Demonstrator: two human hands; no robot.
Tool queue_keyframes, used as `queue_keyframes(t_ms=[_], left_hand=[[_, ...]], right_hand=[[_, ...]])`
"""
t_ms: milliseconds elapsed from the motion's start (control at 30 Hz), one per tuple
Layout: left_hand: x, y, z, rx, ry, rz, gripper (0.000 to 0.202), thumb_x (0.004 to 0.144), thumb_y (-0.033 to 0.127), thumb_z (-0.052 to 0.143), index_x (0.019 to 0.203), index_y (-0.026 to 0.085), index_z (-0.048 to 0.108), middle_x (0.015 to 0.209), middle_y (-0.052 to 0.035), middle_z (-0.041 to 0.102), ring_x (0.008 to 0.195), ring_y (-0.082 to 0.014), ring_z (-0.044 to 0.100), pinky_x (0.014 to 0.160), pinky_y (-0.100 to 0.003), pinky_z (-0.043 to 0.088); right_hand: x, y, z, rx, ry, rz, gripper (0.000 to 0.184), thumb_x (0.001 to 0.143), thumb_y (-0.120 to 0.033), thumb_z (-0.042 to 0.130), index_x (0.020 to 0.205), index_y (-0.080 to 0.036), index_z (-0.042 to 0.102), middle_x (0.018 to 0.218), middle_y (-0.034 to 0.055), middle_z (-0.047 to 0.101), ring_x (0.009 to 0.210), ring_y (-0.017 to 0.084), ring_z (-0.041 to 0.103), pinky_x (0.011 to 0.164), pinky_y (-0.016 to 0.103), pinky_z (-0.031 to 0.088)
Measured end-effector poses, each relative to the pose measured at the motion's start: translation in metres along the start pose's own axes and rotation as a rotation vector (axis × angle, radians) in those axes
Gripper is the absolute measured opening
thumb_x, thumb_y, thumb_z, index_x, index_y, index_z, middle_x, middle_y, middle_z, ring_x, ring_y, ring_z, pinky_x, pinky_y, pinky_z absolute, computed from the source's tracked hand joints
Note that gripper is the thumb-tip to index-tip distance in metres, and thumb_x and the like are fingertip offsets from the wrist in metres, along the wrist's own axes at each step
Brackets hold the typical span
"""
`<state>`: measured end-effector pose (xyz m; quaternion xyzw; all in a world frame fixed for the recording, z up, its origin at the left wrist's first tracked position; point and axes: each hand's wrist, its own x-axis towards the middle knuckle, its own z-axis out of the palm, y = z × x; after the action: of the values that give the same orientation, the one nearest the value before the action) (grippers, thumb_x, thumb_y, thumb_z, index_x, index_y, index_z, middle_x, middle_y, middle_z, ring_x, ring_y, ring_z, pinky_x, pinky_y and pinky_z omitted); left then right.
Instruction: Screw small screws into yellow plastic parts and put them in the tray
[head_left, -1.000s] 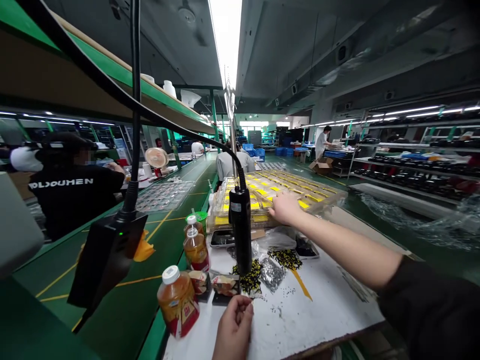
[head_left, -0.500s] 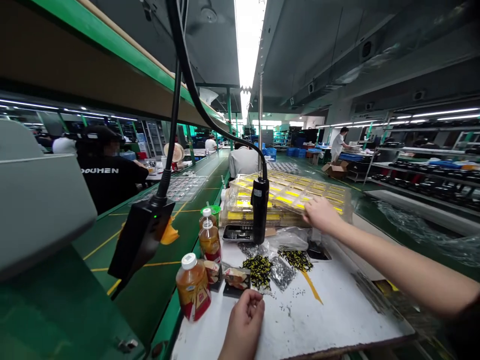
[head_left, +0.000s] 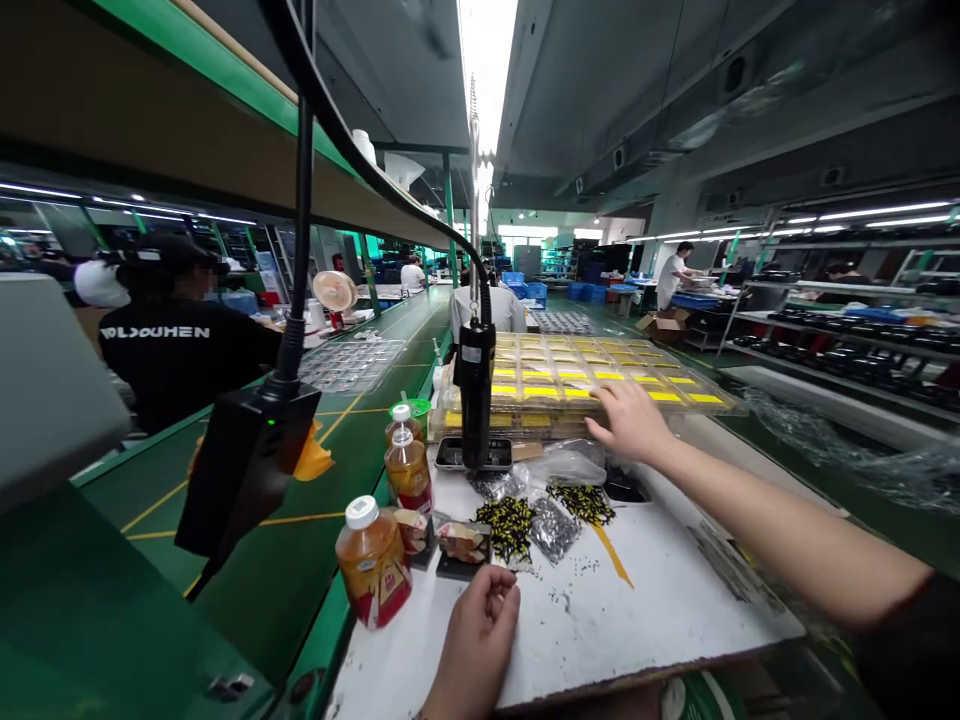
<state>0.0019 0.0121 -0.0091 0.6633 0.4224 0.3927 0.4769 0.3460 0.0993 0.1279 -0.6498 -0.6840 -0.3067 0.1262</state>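
Observation:
My right hand (head_left: pixel 628 420) reaches forward and rests on the front edge of a stack of clear plastic trays (head_left: pixel 675 385) holding yellow-labelled parts; its fingers curl over the top tray's rim. Near the front of the white work board (head_left: pixel 660 590), my left hand (head_left: pixel 478 632) is closed in a loose pinch, and what it holds is hidden. Just beyond it lie small bags of black-and-yellow parts (head_left: pixel 510 525) and silver screws (head_left: pixel 553 530). A black electric screwdriver (head_left: pixel 475 395) hangs on a cable above a phone (head_left: pixel 474 455).
Three bottles of amber drink (head_left: pixel 371 565) stand at the board's left edge. A black power box (head_left: pixel 244 465) hangs over the green conveyor belt (head_left: pixel 300 520). A person in a black shirt (head_left: pixel 176 345) sits across the belt; other workers stand farther off.
My right hand has slid from the top of the tray stack to its front edge. The camera view has swung. My left hand stays closed in place.

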Motion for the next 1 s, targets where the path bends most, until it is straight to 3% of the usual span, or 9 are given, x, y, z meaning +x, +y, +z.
queue_keyframes(t_ms=[100,233,333,433,500,633,767,900,1000], left_hand=[[0.000,0.002,-0.001,0.013,-0.008,-0.002,0.031,0.093,0.048,0.057,0.095,0.018,0.065,0.077,-0.0023,0.059,0.070,-0.0182,0.051,0.066,-0.026,0.041],[0.000,0.004,-0.001,0.023,-0.008,0.005,0.031,0.093,0.048,0.058,0.094,0.018,0.065,0.077,-0.0029,0.060,0.070,-0.0180,0.051,0.066,-0.026,0.042],[0.000,0.003,0.000,0.011,0.003,0.007,0.031,0.093,0.048,0.058,0.092,0.017,0.065,0.075,-0.0029,0.060,0.068,-0.0178,0.052,0.064,-0.026,0.042],[0.001,0.001,0.002,-0.015,0.016,-0.001,0.030,0.092,0.046,0.058,0.092,0.017,0.066,0.077,-0.0034,0.062,0.068,-0.0173,0.053,0.063,-0.026,0.042],[0.001,0.000,0.003,-0.028,0.018,-0.008,0.029,0.092,0.045,0.059,0.093,0.017,0.067,0.077,-0.0035,0.063,0.069,-0.0176,0.054,0.064,-0.026,0.041],[0.000,0.004,0.002,0.001,0.010,-0.008,0.030,0.092,0.045,0.058,0.094,0.017,0.068,0.077,-0.0039,0.063,0.070,-0.0181,0.054,0.064,-0.026,0.041],[0.001,0.006,0.001,0.013,0.000,-0.016,0.034,0.092,0.049,0.057,0.093,0.017,0.067,0.077,-0.0039,0.063,0.070,-0.0188,0.054,0.065,-0.027,0.041],[0.002,0.000,0.000,0.024,-0.031,-0.013,0.035,0.094,0.052,0.056,0.095,0.018,0.065,0.077,-0.0019,0.060,0.071,-0.0184,0.054,0.065,-0.026,0.042],[0.005,-0.004,-0.002,0.022,-0.042,-0.021,0.035,0.094,0.053,0.056,0.096,0.019,0.064,0.076,-0.0006,0.059,0.070,-0.0177,0.053,0.064,-0.026,0.043]], right_hand=[[0.035,-0.020,0.015,0.055,-0.032,-0.019,0.044,0.098,-0.049,0.055,0.122,-0.012,0.059,0.120,0.0113,0.059,0.111,0.019,0.058,0.099,0.039,0.052],[0.058,-0.020,0.028,0.108,-0.043,-0.031,0.039,0.099,-0.042,0.055,0.122,-0.012,0.059,0.117,0.0103,0.061,0.105,0.016,0.062,0.094,0.036,0.056],[0.049,-0.019,0.029,0.130,0.024,-0.021,0.043,0.097,-0.053,0.054,0.103,-0.011,0.064,0.101,0.0081,0.063,0.095,0.014,0.060,0.087,0.031,0.053],[0.031,-0.021,0.026,0.150,0.102,-0.041,0.054,0.092,-0.063,0.053,0.075,-0.013,0.061,0.081,0.0071,0.060,0.080,0.014,0.054,0.073,0.027,0.041],[0.021,-0.021,0.024,0.162,0.139,-0.053,0.055,0.091,-0.064,0.053,0.070,-0.014,0.058,0.077,0.0070,0.059,0.076,0.014,0.051,0.068,0.028,0.032],[0.022,-0.024,0.022,0.196,0.166,-0.087,0.054,0.091,-0.063,0.053,0.066,-0.014,0.057,0.074,0.0061,0.057,0.073,0.014,0.047,0.066,0.028,0.025],[0.039,-0.041,0.024,0.238,0.158,-0.103,0.054,0.090,-0.063,0.054,0.069,-0.014,0.059,0.076,0.0069,0.058,0.073,0.014,0.046,0.066,0.028,0.024],[0.051,-0.066,0.021,0.258,0.110,-0.107,0.050,0.091,-0.061,0.055,0.077,-0.013,0.063,0.085,0.0088,0.060,0.081,0.016,0.049,0.069,0.027,0.028],[0.050,-0.072,0.010,0.257,0.046,-0.141,0.054,0.090,-0.067,0.054,0.086,-0.014,0.065,0.092,0.0086,0.062,0.088,0.017,0.052,0.074,0.026,0.035]])
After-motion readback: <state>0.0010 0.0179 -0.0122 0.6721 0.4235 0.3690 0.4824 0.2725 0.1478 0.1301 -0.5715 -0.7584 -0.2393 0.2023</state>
